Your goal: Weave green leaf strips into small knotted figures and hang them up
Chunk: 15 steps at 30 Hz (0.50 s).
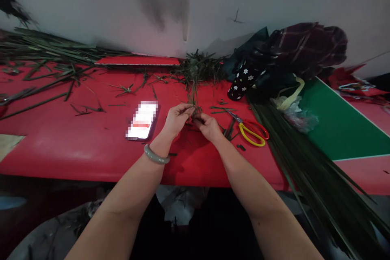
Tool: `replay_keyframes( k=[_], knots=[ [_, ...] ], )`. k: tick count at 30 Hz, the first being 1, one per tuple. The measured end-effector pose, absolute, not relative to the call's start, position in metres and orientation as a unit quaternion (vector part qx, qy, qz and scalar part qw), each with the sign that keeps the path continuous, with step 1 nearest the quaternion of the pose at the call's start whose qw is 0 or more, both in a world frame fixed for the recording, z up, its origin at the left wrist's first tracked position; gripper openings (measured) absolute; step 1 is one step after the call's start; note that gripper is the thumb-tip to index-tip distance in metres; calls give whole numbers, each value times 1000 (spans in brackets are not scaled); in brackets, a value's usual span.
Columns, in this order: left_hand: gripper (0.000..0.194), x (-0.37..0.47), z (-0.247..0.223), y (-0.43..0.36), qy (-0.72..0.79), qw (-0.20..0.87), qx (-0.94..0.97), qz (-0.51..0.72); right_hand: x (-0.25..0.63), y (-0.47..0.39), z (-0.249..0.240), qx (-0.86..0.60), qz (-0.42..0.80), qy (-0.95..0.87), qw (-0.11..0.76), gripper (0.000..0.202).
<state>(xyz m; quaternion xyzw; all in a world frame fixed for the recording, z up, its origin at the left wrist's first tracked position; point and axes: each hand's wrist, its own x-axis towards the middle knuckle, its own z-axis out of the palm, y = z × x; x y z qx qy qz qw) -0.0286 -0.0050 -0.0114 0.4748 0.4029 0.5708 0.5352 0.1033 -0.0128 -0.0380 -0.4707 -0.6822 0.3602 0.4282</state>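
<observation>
Red table against grey wall; left hand, right hand pinch leaf strips.

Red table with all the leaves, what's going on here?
A person is working a small bundle of green leaf strips over the red table, pinching it with the left hand and right hand. A phone lies left of the hands, yellow-handled scissors to the right, beside a sheaf of long leaves.
</observation>
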Motion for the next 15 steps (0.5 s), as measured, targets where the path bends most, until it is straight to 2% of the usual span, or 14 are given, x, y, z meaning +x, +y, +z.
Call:
replay_keyframes(
  k=[9,15],
  knots=[
    [19,-27,-3,-16,378,536,438,615,103,-20,-39,-455,261,-748,407,16],
    [16,-29,-6,-16,341,521,450,640,106,-20,-36,-497,185,-778,337,23]
  ],
)
